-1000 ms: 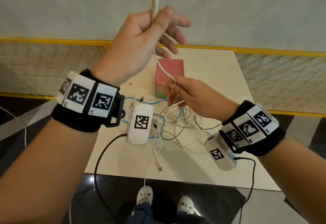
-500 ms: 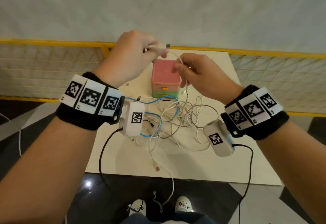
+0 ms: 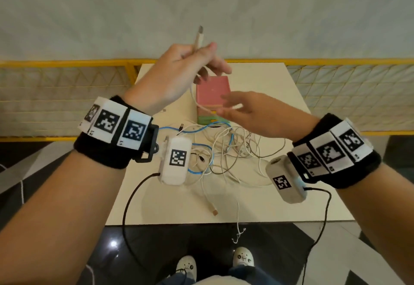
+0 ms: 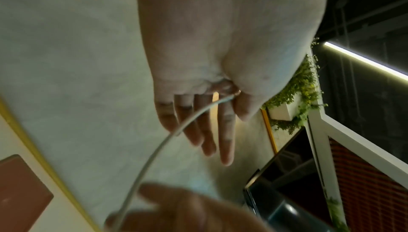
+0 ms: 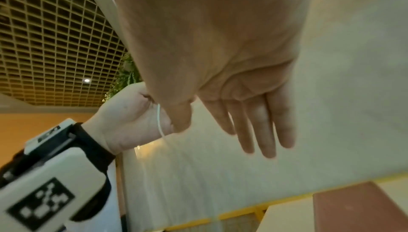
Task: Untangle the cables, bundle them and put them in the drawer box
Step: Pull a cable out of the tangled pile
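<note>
L hand [image 3: 177, 76]: mine, raised above the table's far edge, thumb and index pinching a white cable [image 3: 194, 96] just below its plug [image 3: 198, 39]; plug points up.
R hand [image 3: 244, 111]: lower, over the drawer box, fingers straight and spread; the cable runs across them. Can't tell if it's pinched or just resting.
Cable pile [image 3: 226, 154]: white, grey and blue leads, a knotted heap at mid-table [image 3: 139, 199], between box and near edge; one white end hangs off the near edge.
Drawer box [image 3: 212, 92]: pink top, by the far edge, drawers look closed.
Progress: early, I'd say. One cable partly drawn out; nothing bundled, nothing stowed. Left: separate each, coil, open a drawer, load.
</note>
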A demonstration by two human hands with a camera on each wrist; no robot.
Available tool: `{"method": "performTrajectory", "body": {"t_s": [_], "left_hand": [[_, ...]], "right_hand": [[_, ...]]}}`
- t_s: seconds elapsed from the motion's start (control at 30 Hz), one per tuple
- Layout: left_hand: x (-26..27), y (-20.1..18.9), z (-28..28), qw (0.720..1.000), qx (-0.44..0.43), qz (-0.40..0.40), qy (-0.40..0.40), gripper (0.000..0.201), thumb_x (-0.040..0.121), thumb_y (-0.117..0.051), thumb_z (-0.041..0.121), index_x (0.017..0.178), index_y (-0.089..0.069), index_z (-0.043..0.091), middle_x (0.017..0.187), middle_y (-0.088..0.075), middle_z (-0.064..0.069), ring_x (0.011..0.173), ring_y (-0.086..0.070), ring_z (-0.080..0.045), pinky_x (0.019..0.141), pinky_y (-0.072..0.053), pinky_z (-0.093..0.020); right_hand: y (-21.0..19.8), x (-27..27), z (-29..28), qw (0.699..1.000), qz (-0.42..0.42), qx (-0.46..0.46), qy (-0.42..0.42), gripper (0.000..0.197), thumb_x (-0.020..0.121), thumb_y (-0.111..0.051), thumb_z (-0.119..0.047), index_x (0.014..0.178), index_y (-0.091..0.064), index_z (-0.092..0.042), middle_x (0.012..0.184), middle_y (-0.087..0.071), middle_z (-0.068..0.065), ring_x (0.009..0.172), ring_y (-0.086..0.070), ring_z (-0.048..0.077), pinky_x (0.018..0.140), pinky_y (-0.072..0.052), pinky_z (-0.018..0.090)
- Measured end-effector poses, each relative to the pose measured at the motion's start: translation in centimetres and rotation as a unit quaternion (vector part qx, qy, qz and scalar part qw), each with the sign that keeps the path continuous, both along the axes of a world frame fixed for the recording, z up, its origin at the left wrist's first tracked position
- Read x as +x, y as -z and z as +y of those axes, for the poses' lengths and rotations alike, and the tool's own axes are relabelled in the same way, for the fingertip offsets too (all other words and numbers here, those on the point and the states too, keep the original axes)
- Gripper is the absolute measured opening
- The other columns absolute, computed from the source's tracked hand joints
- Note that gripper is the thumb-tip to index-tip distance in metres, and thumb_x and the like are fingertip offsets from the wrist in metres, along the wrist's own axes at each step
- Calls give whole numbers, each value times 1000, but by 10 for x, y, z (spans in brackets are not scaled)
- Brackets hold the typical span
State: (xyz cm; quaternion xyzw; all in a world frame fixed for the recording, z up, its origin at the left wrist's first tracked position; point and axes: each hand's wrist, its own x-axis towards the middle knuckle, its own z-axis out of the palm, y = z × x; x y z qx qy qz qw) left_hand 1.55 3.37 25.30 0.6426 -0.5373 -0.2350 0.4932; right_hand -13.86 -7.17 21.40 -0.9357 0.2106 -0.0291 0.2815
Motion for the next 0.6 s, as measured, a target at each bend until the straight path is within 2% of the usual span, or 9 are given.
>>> {"method": "performTrajectory", "body": {"t_s": [0.07,0.13,0.23,0.3,0.37,0.43,0.5,0.53,0.6], "left_hand": [[-14,3,-1,998,45,-32,26,40,106,-33,33,110,-71,20,111,-70,5,83,-61,7,71,-42,-6],[-25,8,-3,997,61,-22,43,42,106,-32,34,121,-67,20,110,-68,5,73,-64,7,62,-44,-6],[-33,13,-4,997,56,27,37,42,105,-33,33,127,-63,15,104,-64,-5,45,-57,4,43,-39,-6],[-31,16,-3,998,43,39,21,41,105,-34,35,131,-60,17,113,-65,-1,50,-59,6,42,-39,-7],[-25,20,-2,1000,16,19,2,42,106,-31,37,126,-63,19,116,-68,4,68,-66,1,44,-42,-12],[-20,20,-2,999,-16,27,-27,50,107,-26,36,112,-70,14,107,-73,3,84,-69,-15,48,-47,-18],[-12,19,-2,993,-66,70,-64,56,108,-22,32,97,-71,7,95,-74,-3,84,-70,-10,62,-48,-14],[-7,19,-1,988,-90,91,-83,57,108,-21,31,90,-71,9,89,-74,-2,84,-70,-7,71,-47,-15],[4,20,1,980,-113,112,-119,57,107,-23,37,79,-69,19,80,-74,4,83,-71,-9,82,-47,-27]], "right_hand": [[-4,3,6,994,-84,68,-3,41,95,-50,-36,126,-53,-9,120,-63,4,104,-63,14,92,-47,26],[-8,6,13,984,-143,97,-51,24,98,-47,-13,114,-58,0,108,-65,6,98,-63,12,86,-49,18],[-6,15,19,968,-181,167,-54,23,95,-34,7,100,-56,12,94,-66,17,92,-66,23,85,-54,32],[-1,21,21,951,-206,224,-49,25,98,-30,6,102,-51,18,91,-61,28,81,-68,18,76,-57,29],[5,26,23,936,-228,263,-59,25,101,-28,1,96,-49,14,85,-57,23,71,-65,9,69,-54,19],[15,32,25,935,-219,268,-71,26,103,-27,-6,89,-48,1,79,-61,13,74,-65,15,75,-54,22],[34,34,29,946,-182,248,-100,27,103,-28,-11,84,-47,-4,78,-64,6,79,-66,14,84,-54,30],[47,34,32,955,-152,230,-114,28,103,-29,-11,83,-48,-3,77,-62,1,78,-65,5,84,-53,28],[74,33,40,971,-82,190,-123,27,102,-31,-8,87,-50,2,75,-56,-9,71,-57,-14,74,-43,8]]}}
